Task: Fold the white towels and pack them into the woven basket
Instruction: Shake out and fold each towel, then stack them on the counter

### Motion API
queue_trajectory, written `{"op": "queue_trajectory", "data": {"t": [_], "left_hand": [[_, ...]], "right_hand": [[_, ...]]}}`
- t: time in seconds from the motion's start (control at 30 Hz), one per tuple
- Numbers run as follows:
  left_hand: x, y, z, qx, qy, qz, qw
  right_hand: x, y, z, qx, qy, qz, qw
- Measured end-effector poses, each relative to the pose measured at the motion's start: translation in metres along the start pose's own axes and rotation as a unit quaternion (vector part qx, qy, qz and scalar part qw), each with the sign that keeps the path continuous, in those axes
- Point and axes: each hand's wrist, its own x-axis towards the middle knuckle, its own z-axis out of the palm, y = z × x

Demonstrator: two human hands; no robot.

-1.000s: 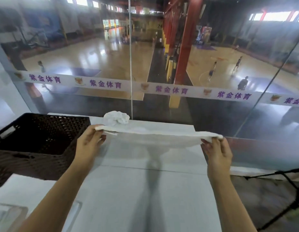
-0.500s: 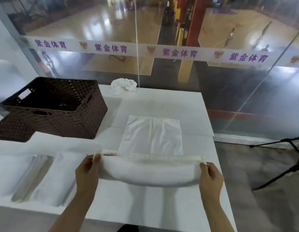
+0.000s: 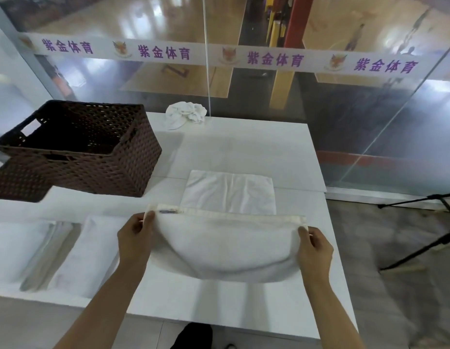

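While sagging, towel (image 3: 226, 248) hangs btwn L hand (image 3: 137, 239) & R hand (image 3: 315, 250).

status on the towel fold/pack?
Done: one folded towel lies flat on the table. In hand: left hand and right hand pinch a sagging towel by its corners. Left: crumpled towel unfolded; the basket shows no towels inside.

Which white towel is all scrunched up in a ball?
The crumpled towel at the table's far edge, beside the glass wall. The flat towel lies smooth mid-table, and the held towel hangs between both hands.
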Motion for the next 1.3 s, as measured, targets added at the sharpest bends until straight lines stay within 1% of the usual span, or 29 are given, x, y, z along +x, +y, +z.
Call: {"op": "queue_trajectory", "data": {"t": [0.37,0.53,0.63,0.87,0.97,1.07,1.2,1.3], "left_hand": [[0.099,0.005,0.058,0.017,-0.038,-0.014,0.999],[0.155,-0.001,0.092,0.040,-0.066,-0.019,0.997],[0.188,-0.007,0.116,0.052,-0.070,-0.028,0.996],[0.252,-0.026,0.167,0.126,-0.093,-0.018,0.987],[0.274,-0.044,0.182,0.123,-0.109,-0.039,0.986],[0.289,-0.059,0.194,0.132,-0.123,-0.042,0.983],[0.302,-0.072,0.206,0.133,-0.136,-0.043,0.981],[0.306,-0.082,0.210,0.140,-0.150,-0.059,0.977]], "right_hand": [[0.081,-0.025,0.054,-0.022,0.003,-0.002,1.000],[0.132,-0.031,0.088,-0.043,0.015,0.025,0.999],[0.163,-0.031,0.109,-0.053,0.014,0.039,0.998],[0.224,-0.012,0.154,-0.091,0.002,0.070,0.993],[0.240,-0.001,0.168,-0.100,-0.003,0.086,0.991],[0.252,0.009,0.177,-0.115,0.000,0.089,0.989],[0.264,0.023,0.183,-0.129,0.006,0.094,0.987],[0.267,0.032,0.183,-0.138,0.011,0.095,0.986]]}}
